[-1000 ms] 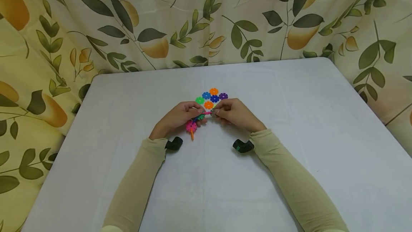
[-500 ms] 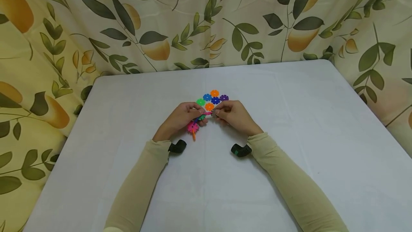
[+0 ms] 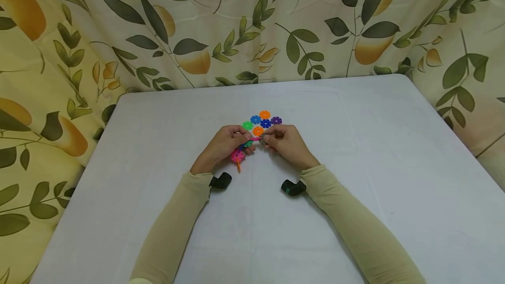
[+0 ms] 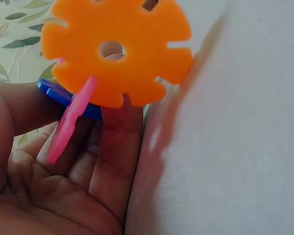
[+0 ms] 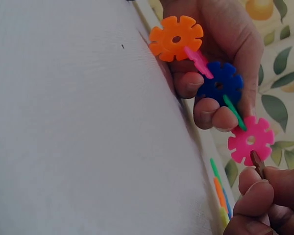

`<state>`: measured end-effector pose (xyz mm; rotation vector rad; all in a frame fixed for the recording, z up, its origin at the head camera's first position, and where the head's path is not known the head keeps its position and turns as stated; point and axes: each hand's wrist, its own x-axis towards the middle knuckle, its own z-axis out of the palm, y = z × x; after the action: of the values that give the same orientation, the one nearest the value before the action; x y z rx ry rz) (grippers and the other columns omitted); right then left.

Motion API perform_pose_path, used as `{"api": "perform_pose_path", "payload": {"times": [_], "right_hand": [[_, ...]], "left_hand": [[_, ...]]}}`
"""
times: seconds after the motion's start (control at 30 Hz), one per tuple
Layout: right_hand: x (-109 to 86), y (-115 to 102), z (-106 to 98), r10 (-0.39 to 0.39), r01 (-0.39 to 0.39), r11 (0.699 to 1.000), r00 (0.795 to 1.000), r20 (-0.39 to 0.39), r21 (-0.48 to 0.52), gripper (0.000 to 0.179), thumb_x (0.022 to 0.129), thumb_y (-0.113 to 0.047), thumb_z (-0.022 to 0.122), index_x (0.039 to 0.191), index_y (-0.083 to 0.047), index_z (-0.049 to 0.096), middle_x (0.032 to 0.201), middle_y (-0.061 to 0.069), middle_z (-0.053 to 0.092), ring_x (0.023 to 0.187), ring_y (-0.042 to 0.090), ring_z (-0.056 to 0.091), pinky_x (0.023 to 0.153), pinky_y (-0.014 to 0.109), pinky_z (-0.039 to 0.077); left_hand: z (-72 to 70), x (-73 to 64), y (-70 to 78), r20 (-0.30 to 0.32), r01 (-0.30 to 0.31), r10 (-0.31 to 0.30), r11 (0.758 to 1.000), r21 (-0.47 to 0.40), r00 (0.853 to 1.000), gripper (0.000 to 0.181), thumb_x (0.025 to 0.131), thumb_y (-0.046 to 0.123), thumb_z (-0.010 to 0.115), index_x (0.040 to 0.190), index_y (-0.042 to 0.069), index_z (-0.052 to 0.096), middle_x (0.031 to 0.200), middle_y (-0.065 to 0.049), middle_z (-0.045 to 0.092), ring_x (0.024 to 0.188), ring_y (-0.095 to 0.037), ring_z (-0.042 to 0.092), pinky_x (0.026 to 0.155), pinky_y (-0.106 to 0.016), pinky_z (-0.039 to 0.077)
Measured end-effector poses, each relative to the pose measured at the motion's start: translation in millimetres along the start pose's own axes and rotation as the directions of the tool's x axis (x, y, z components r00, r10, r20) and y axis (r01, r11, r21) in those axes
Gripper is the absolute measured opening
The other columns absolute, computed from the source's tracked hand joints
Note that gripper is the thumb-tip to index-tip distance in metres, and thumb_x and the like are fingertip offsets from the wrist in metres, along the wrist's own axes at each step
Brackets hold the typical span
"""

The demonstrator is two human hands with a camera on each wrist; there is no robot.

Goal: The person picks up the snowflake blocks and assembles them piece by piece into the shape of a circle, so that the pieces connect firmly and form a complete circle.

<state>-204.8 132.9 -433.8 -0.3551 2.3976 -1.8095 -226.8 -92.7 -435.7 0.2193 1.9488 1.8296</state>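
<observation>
My left hand (image 3: 222,146) grips a chain of slotted snowflake discs. Down the chain, in the right wrist view, come an orange disc (image 5: 161,41), a pink disc (image 5: 198,61), a blue disc (image 5: 220,73), a green disc (image 5: 235,112) and another pink disc (image 5: 239,142). Between thumb and fingertips, my right hand (image 3: 291,143) pinches a brownish-grey disc (image 5: 257,161) whose edge meets the last pink disc at a slot. Close up in the left wrist view, the orange disc (image 4: 78,39) hangs in front of my fingers, partly covering the blue disc (image 4: 51,92).
Several loose discs lie just beyond my hands: orange (image 3: 264,113), light blue (image 3: 255,118), dark blue (image 3: 266,125), purple (image 3: 276,122), green (image 3: 247,126) and orange (image 3: 258,133). The white-covered table (image 3: 355,143) meets a leaf-patterned curtain (image 3: 236,25) at the back.
My wrists have drawn slightly closer together, while the fingers keep their hold on the chain and the brownish-grey disc. The head view has shifted a little.
</observation>
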Motion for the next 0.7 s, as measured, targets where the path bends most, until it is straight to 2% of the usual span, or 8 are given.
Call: {"api": "perform_pose_path", "payload": {"times": [0.27, 0.5, 0.7], "right_hand": [[-1.0, -0.9, 4.4, 0.001, 0.000, 1.000, 1.000, -0.024, 0.013, 0.012, 0.102, 0.004, 0.066, 0.108, 0.012, 0.073, 0.090, 0.016, 0.075, 0.066, 0.015, 0.062, 0.061, 0.021, 0.052], [-0.5, 2.7, 7.4, -0.026, 0.025, 0.999, 0.998, -0.052, -0.025, 0.013, 0.104, 0.002, 0.065, 0.108, 0.010, 0.074, 0.086, 0.014, 0.072, 0.066, 0.017, 0.060, 0.061, 0.022, 0.051], [1.4, 3.0, 5.7, 0.013, -0.010, 0.999, 0.997, -0.078, 0.040, 0.019, 0.107, -0.006, 0.063, 0.114, 0.009, 0.074, 0.087, 0.018, 0.069, 0.066, 0.019, 0.058, 0.057, 0.022, 0.048]], "left_hand": [[2.5, -0.9, 0.4, -0.021, 0.004, -0.004, 1.000, -0.017, 1.000, 0.015, 0.110, 0.002, 0.055, 0.110, -0.009, 0.065, 0.088, -0.017, 0.078, 0.073, -0.018, 0.075, 0.073, -0.029, 0.063], [6.1, -1.3, 0.3, -0.031, 0.013, -0.015, 0.998, -0.054, 0.999, 0.015, 0.111, 0.004, 0.055, 0.112, -0.008, 0.063, 0.090, -0.018, 0.077, 0.072, -0.020, 0.073, 0.067, -0.029, 0.062], [8.0, 1.0, 0.1, -0.047, 0.045, -0.051, 0.992, -0.118, 0.998, 0.016, 0.112, 0.010, 0.058, 0.117, -0.005, 0.062, 0.096, -0.019, 0.076, 0.075, -0.022, 0.072, 0.069, -0.029, 0.063]]}}
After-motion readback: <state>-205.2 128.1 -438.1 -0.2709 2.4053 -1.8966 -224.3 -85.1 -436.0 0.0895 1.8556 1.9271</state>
